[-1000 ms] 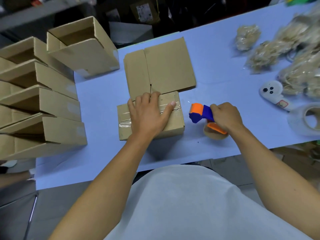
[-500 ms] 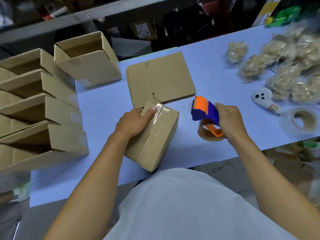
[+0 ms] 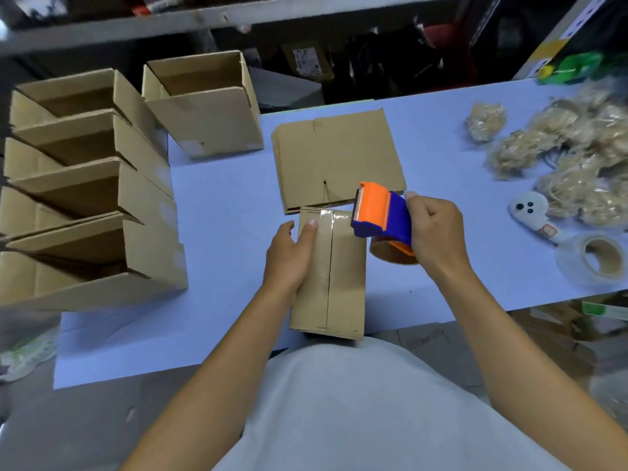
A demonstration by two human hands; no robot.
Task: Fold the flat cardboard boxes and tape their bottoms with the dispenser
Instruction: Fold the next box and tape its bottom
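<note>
The left hand (image 3: 289, 256) grips the folded box (image 3: 331, 277) at its left edge, seam running near to far. The right hand (image 3: 433, 234) clutches the tape dispenser (image 3: 380, 215) at the box's far right corner, nearest the seam. Flat cardboard (image 3: 339, 154) lies just beyond; finished boxes (image 3: 102, 198) stack far left.

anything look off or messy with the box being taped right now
The box in the left hand hangs partly over the table's near edge. Tape shows only across its far end; the long centre seam looks bare. The right hand holds the dispenser above that end. Nothing looks torn.
</note>
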